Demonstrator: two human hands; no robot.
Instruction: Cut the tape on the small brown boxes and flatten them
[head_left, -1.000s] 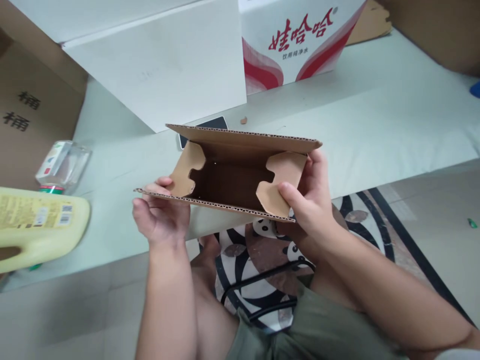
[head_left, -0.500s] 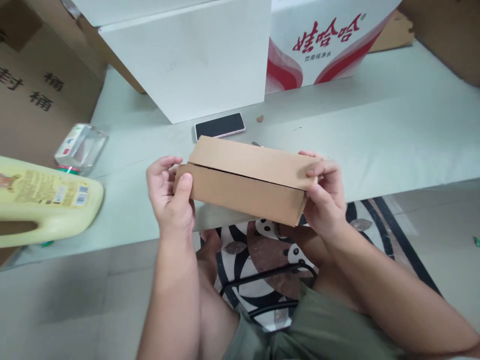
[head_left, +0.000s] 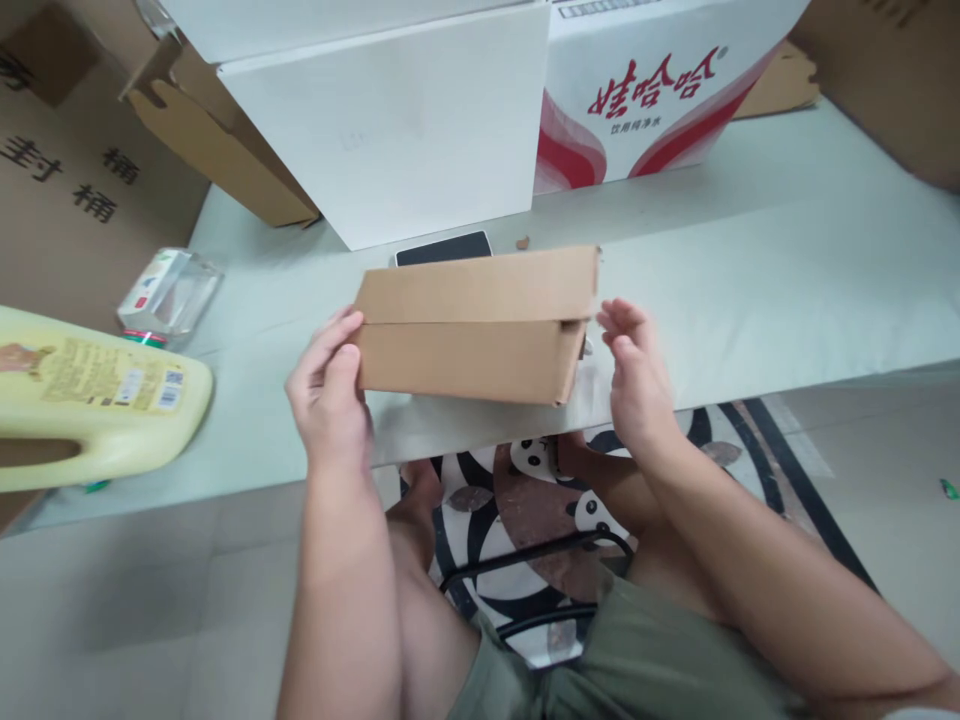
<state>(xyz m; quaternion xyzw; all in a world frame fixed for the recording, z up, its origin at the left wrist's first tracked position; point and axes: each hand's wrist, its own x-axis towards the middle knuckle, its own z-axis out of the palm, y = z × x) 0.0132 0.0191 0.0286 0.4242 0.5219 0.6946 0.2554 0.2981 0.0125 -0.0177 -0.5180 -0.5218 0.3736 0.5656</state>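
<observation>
A small brown cardboard box [head_left: 465,350] is held up over the near edge of the table, its long side toward me and its lid panel almost level along the top. My left hand [head_left: 330,385] grips the box's left end, thumb in front and fingers behind. Off the right end, with a small gap, is my right hand [head_left: 637,370], its fingers loosely bent and holding nothing. A small shiny bit shows by the box's lower right corner; I cannot make out what it is. The inside of the box is hidden.
Behind the box lies a phone [head_left: 450,248], partly covered. White cartons [head_left: 405,140] and a red-and-white carton [head_left: 637,120] stand at the back. Left are a yellow jug [head_left: 172,410], a clear plastic container [head_left: 172,290] and a large brown carton [head_left: 67,230]. A panda-patterned mat [head_left: 517,510] lies below.
My right hand has let go of the box's right end and moved slightly away. That end has risen, so the box lies more level. My left hand still grips it.
</observation>
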